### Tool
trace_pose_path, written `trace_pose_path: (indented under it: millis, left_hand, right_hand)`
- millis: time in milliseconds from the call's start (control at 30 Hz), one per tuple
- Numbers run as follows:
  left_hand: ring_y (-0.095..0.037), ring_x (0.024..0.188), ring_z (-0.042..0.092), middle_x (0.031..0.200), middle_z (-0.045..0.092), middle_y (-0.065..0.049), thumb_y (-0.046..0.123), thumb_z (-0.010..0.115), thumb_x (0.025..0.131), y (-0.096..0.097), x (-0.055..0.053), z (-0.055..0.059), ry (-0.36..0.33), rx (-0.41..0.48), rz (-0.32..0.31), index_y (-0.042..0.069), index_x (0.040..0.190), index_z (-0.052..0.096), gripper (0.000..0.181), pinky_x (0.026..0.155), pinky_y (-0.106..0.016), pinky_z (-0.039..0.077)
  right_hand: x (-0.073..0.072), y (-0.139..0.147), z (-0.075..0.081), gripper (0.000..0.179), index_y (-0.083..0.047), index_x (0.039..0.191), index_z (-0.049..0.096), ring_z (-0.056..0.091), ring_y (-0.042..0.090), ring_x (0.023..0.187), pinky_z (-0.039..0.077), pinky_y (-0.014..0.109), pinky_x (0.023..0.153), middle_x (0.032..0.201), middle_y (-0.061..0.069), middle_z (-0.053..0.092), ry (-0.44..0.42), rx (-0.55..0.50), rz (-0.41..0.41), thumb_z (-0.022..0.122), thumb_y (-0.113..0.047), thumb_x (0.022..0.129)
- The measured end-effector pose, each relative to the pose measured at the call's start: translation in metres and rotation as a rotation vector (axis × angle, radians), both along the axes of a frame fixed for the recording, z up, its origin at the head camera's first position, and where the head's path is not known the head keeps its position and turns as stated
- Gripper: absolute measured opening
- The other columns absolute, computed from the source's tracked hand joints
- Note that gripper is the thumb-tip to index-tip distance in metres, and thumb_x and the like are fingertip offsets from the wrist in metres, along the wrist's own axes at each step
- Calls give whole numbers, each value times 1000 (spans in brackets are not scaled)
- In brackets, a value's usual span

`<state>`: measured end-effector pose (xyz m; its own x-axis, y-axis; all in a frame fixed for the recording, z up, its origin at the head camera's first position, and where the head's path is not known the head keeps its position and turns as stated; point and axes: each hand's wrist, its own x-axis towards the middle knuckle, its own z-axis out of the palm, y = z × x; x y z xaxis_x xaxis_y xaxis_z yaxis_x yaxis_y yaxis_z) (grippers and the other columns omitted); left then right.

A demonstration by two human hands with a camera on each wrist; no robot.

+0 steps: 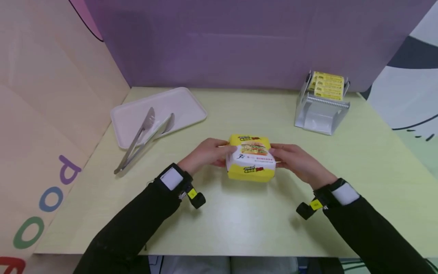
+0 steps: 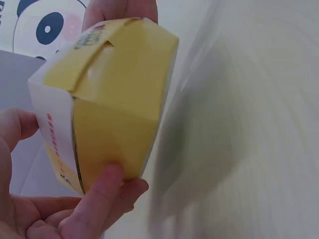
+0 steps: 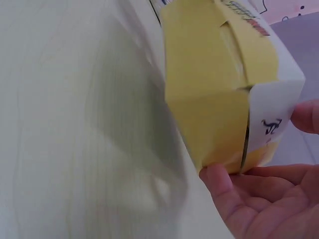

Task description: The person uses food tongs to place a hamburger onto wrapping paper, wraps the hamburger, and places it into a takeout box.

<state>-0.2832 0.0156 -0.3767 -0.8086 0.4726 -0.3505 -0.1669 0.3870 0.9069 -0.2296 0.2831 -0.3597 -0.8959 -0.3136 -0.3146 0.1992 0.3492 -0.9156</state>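
A yellow and white burger box (image 1: 251, 158), its lid closed and printed with a burger picture, is held between both hands above the table. My left hand (image 1: 213, 153) grips its left side, thumb on top and fingers along the side and underneath. On the opposite side, my right hand (image 1: 295, 161) holds it the same way. In the left wrist view the box (image 2: 119, 84) shows a tucked front tab, with the fingers at its lower corner. The right wrist view shows the box (image 3: 209, 99) tilted, its shadow falling on the table beside it.
A white tray (image 1: 184, 102) lies at the back left, with metal tongs (image 1: 137, 139) resting across its front edge. At the back right stands a metal holder (image 1: 318, 114) with yellow printed packets (image 1: 328, 85). A purple panel (image 1: 232, 45) rises behind the table (image 1: 219, 224).
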Motion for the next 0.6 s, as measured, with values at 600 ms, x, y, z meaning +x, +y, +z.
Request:
trace_pose_path:
  millis: [600]
  left_hand:
    - [-22, 108, 61, 131, 56, -12, 36, 61, 95, 3, -15, -10, 5, -43, 26, 5, 149, 35, 67, 84, -31, 53]
  right_hand:
    - [-22, -8, -6, 72, 3, 151, 22, 54, 35, 118, 35, 53, 107, 147, 23, 39, 96, 156, -35, 55, -35, 99]
